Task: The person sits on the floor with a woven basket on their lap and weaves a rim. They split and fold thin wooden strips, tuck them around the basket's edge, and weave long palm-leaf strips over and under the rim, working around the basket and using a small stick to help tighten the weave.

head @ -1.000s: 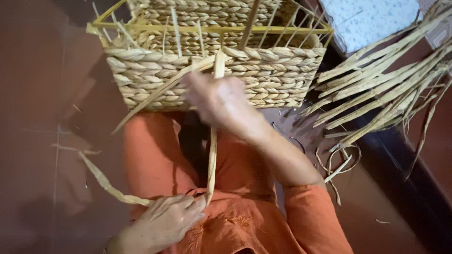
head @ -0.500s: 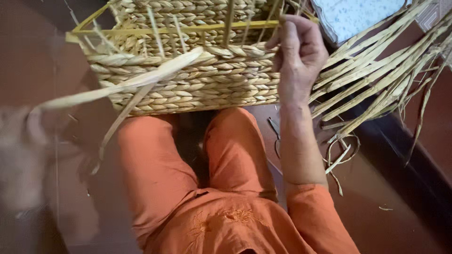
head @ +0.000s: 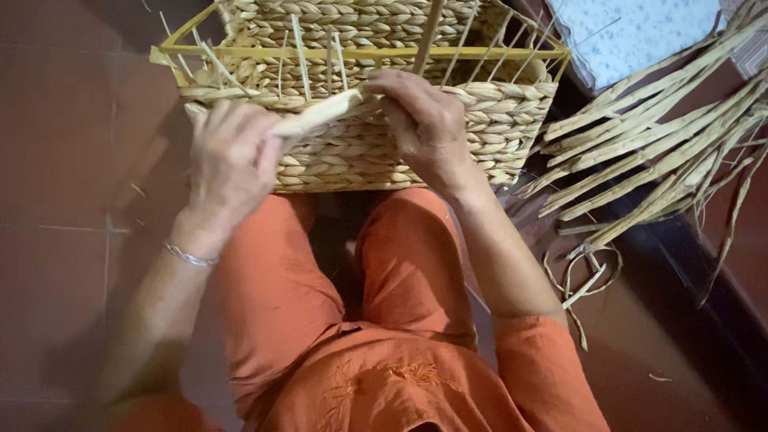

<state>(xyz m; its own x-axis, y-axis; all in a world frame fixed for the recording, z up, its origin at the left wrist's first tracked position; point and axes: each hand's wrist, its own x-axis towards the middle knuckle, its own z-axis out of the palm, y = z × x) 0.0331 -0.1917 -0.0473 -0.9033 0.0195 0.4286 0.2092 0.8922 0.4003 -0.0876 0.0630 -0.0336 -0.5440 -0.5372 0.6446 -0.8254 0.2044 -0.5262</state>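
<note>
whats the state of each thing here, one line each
woven basket: unfinished, bare upright stakes above the woven wall, resting against the knees
weaving strand: pulled taut along the top row
left hand: closed on the strand
right hand: fingers pressing the basket rim
loose straw strips: piled on the floor, unused

Basket [head: 364, 152] top cut off by frame edge; left hand [head: 232, 164] blurred.
</note>
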